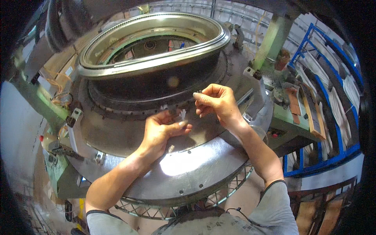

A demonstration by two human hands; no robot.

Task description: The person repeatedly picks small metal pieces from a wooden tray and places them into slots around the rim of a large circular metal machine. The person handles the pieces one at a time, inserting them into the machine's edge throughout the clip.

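Note:
Above the front of a large round machine, both my hands are raised in front of its metal ring [156,69]. My left hand [160,131] is closed, thumb against the fingers. A small pale, ragged scrap [183,114] shows at its fingertips, too small to name. To the right and a little higher, my right hand [219,103] is closed in a pinch. Something small and dark [199,92] shows at its thumb tip; its kind cannot be made out. Below the hands lies the machine's shiny curved metal plate [188,168].
Green posts [268,43] stand around the machine. On the right, a blue rack [333,164] holds pale cloth-like bundles. A wooden-edged tray [313,113] sits on the green side table. Metal brackets [74,116] stick up at the plate's edge.

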